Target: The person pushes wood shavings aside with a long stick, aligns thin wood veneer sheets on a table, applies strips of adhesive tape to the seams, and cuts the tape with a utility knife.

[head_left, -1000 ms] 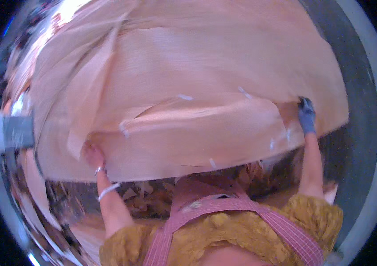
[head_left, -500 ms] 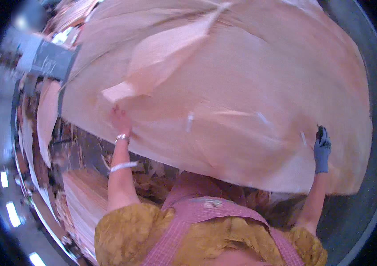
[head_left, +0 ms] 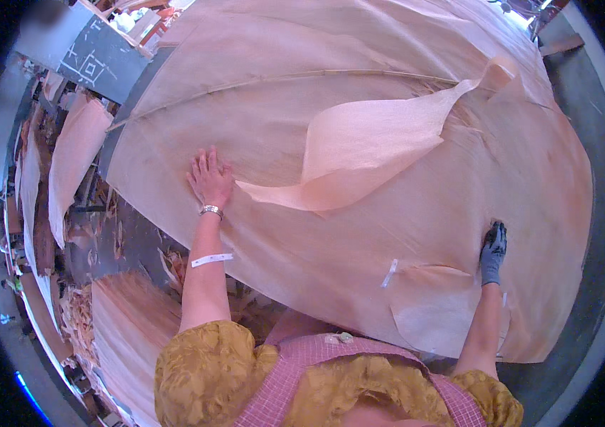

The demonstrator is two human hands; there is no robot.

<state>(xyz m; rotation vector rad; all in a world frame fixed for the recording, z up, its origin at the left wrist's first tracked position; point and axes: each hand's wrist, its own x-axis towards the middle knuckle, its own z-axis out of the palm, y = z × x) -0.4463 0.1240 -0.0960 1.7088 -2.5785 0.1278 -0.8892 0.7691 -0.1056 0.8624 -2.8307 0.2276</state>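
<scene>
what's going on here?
A person's bare left hand lies flat, fingers spread, on a large, thin, wood-coloured sheet. The gloved right hand is on its right side. A loose curled piece lies on top, its narrow tip beside the left hand. A white strip sits nearer the right.

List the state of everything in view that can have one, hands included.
Large tan wood-veneer sheet: spread out, wrinkled in places
Long pale loose veneer piece: curled, on top of the sheet
Short white tape strip: lying on the sheet
Bare left hand: open, fingers spread, on the sheet
Grey-and-black gloved right hand: at the sheet, grip unclear
</scene>
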